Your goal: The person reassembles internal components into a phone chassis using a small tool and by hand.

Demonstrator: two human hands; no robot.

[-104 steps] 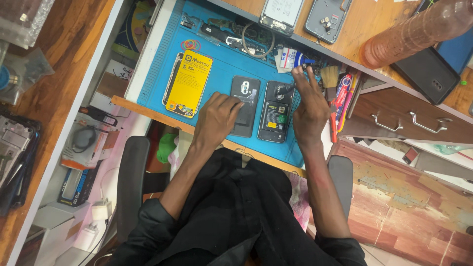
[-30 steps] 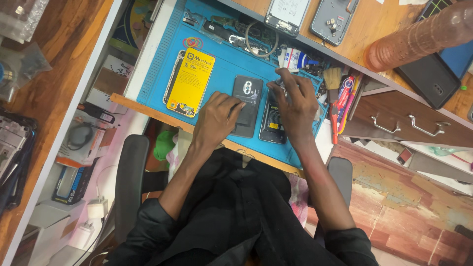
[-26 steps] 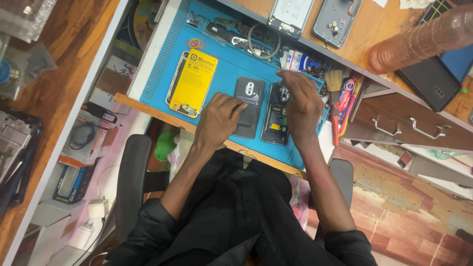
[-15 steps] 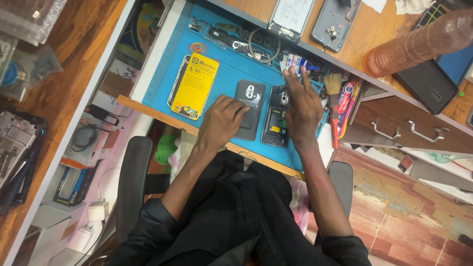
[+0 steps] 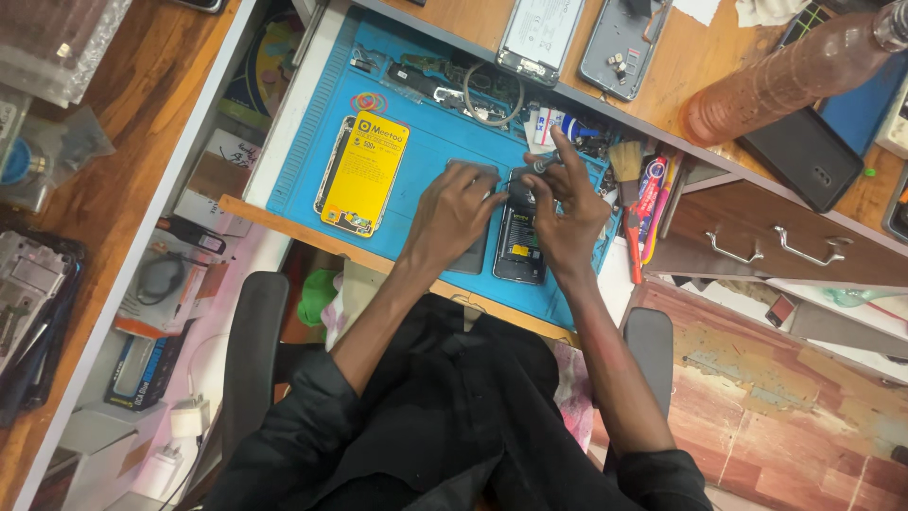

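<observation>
A blue work mat [image 5: 426, 142] lies on a pull-out desk board. Two phones lie side by side on it. My left hand [image 5: 454, 213] presses flat on the dark back cover [image 5: 470, 257] on the left. My right hand [image 5: 567, 203] hovers over the opened phone [image 5: 518, 251], whose battery and board show. Its fingers pinch a small grey tool [image 5: 539, 167] near that phone's top end. A yellow-labelled phone-sized part [image 5: 364, 173] lies farther left on the mat.
Loose boards, a wire loop [image 5: 492, 90] and rubber bands [image 5: 369, 101] sit at the mat's far edge, with a brush [image 5: 626, 161] and pens at the right. Two opened phones [image 5: 534, 28], an orange bottle [image 5: 785, 76] and a dark phone [image 5: 804, 156] lie on the wooden desk. A drawer [image 5: 757, 246] is at the right.
My right hand came from the mat's right edge onto the opened phone and now holds the small tool with fingers raised. My left hand stayed on the back cover.
</observation>
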